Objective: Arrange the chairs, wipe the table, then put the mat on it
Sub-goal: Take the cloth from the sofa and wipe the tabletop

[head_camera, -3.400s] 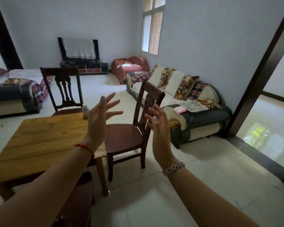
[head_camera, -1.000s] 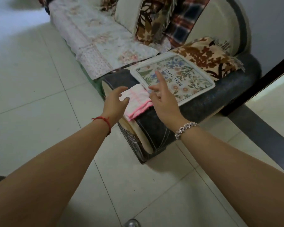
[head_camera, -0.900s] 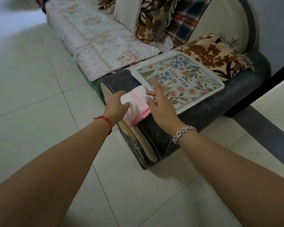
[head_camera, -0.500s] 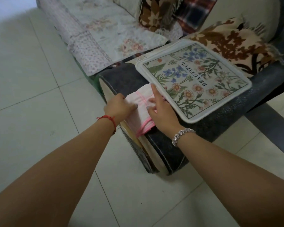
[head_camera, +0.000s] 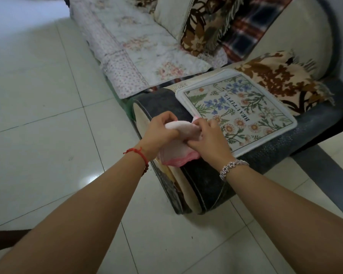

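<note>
- The person stands in front of the sofa [head_camera: 313, 123] and bends over its dark armrest [head_camera: 204, 175]; both arms reach forward.
- The left hand [head_camera: 160, 129] is closed on the left part of a small pink cloth [head_camera: 178, 153], fingers curled over the top fold.
- The right hand [head_camera: 208, 137] is closed on the right part of the same cloth, thumb and fingers pinching it.
- The cloth is gathered between the two hands. Its lower pink edge hangs down against the front of the armrest, so I judge it is partly lifted and not yet free.
- The mat [head_camera: 240, 111], with flowers and a white border, lies flat on the armrest just beside the right hand. Nobody holds it.
- The table and the chairs are not in view, so I cannot say how they stand.
- Step in hand, as I judge it: taking the cloth for the wiping. The wiping itself is not begun, and the mat comes after it.
- The next move calls for lifting the cloth clear of the armrest without dragging the mat, because the mat's near corner touches or almost touches the cloth.
- After that the person must turn to the table and carry the cloth there. One hand is enough for it; the mat can wait on the sofa.
</note>
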{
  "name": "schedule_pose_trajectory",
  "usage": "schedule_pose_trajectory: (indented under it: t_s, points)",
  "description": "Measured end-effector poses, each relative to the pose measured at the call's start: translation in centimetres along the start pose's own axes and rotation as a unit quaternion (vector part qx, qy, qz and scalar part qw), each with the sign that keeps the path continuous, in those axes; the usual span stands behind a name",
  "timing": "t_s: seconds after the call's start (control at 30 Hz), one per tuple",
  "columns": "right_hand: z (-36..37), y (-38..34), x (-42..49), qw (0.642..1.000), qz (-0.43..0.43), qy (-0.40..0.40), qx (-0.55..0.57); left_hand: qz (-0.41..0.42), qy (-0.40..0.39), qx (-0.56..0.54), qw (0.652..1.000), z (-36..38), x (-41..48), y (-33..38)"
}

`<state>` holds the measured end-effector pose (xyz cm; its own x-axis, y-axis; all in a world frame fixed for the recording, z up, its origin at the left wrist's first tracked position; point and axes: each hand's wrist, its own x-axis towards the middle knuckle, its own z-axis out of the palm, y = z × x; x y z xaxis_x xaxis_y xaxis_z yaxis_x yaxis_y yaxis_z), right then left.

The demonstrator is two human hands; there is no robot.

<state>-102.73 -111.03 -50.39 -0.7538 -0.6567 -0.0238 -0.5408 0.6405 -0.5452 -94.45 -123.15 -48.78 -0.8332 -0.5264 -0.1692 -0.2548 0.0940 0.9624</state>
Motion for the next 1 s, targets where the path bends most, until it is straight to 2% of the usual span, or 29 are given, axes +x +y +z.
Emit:
schedule_pose_trajectory:
  t_s: [0.13, 0.33, 0.47, 0.77, 0.9, 1.0]
  points:
    - [-3.5, -3.0, -2.2, 0.995, -0.057, 0.047, -0.068, 0.014, 0.049, -0.009, 0.999, -1.1, -3.4, 4.2]
    - [-11.5, -10.7, -8.2, 0.992, -0.098, 0.016, 0.081, 0.054, 0.182, -0.017, 0.982, -3.7, -10.7, 13.1]
    - [-17.4, -16.5, -13.7, 0.976, -0.182, 0.017, 0.122, 0.088, 0.277, -0.034, 0.956, -6.4, -17.8, 19.8]
    - [-26.6, -32.2, -26.1, 0.917, -0.311, 0.094, 0.232, 0.221, 0.386, 0.099, 0.890, -14.5, -36.8, 32.7]
    - [-27.2, -38.5, -30.1, 0.890, -0.349, 0.066, 0.285, 0.262, 0.432, 0.122, 0.854, -18.8, -43.7, 34.6]
    - [-25.7, -43.2, -33.3, 0.873, -0.381, 0.025, 0.305, 0.238, 0.487, 0.129, 0.830, -22.4, -48.7, 33.9]
